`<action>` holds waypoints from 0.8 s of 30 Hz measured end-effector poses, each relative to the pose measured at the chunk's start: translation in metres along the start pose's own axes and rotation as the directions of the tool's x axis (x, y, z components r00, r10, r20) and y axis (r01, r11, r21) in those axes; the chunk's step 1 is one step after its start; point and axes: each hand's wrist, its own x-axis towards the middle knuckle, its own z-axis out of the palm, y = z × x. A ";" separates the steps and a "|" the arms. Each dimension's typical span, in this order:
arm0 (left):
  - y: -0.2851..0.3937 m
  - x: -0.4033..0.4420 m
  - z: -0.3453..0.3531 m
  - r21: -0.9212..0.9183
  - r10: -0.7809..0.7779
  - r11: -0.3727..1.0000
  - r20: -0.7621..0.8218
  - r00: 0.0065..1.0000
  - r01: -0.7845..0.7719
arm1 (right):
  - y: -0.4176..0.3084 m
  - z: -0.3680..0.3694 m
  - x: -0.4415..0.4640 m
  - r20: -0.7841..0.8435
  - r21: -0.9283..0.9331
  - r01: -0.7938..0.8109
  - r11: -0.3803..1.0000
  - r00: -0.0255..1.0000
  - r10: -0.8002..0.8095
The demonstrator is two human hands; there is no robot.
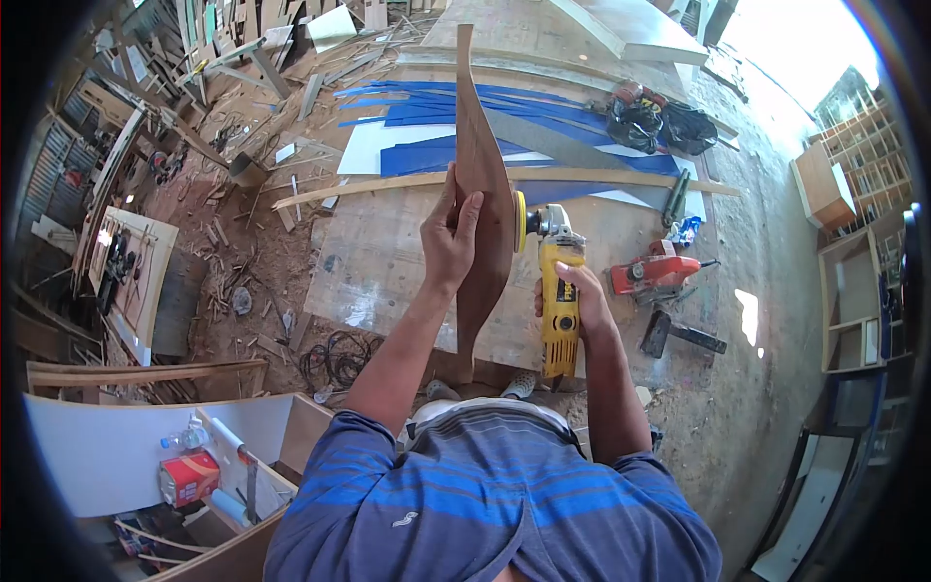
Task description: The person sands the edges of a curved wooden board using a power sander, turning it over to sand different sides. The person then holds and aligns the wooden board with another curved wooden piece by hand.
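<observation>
striped shirt (465,509) nearest, left hand (450,242) grips board (493,257), right hand (589,299) clasps grinder (561,341), disc (521,221) at board's curved edge.

Here's a woodworking shop — yellow sander (561,339), red planer (656,273) and hammer (684,335) out, offcuts (218,229) littering the floor (727,407) — and, at the warped right edge, probably cabinet frames (849,332).

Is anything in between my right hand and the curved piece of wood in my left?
Just the angle grinder that your right hand holds: its yellow disc is at the near edge of the curved piece of wood, touching or nearly so. Nothing else visible stands between them.
</observation>
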 end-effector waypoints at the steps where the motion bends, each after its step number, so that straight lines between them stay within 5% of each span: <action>1: -0.001 0.001 0.000 0.008 -0.008 1.000 0.019 1.000 0.008 | -0.004 0.000 0.002 0.014 0.000 -0.001 1.000 1.000 0.001; 3: -0.011 0.004 0.003 0.007 0.110 0.994 0.012 0.994 -0.111 | -0.012 0.003 0.001 0.007 -0.026 0.007 1.000 1.000 -0.006; 7: -0.012 -0.011 -0.002 0.082 -0.008 0.997 0.112 0.994 -0.001 | -0.018 -0.003 0.011 -0.015 0.024 -0.022 0.999 1.000 0.023; 10: -0.021 -0.018 0.001 0.179 0.168 0.966 0.121 0.978 -0.188 | -0.042 -0.001 0.015 -0.001 0.057 -0.040 0.998 0.999 0.040; 16: -0.009 -0.021 -0.008 0.198 0.070 0.975 0.153 0.986 -0.100 | -0.062 0.004 0.010 -0.022 0.010 -0.137 0.991 0.990 0.137; 19: -0.019 -0.013 -0.005 0.133 0.269 0.952 0.070 0.961 -0.276 | -0.055 0.008 0.010 -0.008 0.030 -0.170 0.985 0.985 0.171; 24: -0.009 -0.004 -0.006 0.083 0.373 0.923 0.048 0.926 -0.376 | -0.036 0.001 0.013 -0.032 0.026 -0.245 0.969 0.969 0.246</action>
